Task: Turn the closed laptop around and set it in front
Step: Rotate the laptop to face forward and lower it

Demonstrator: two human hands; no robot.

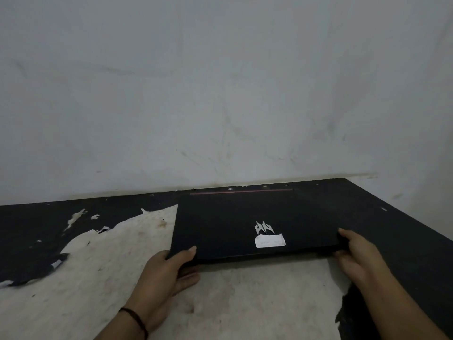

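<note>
A closed black laptop (pixel 232 224) lies flat on the table, its far edge with a thin red stripe close to the wall. A silver logo and a white sticker sit near its near edge. My left hand (pixel 164 273) grips the near left corner, thumb on the lid and fingers beneath. At the near right corner, my right hand (pixel 358 253) holds the laptop with its thumb on top. A dark band circles my left wrist.
The table (pixel 404 231) has a black surface, peeled away over a wide pale patch (pixel 81 278) at the left and front. A grey stained wall (pixel 220 94) rises directly behind the table's far edge.
</note>
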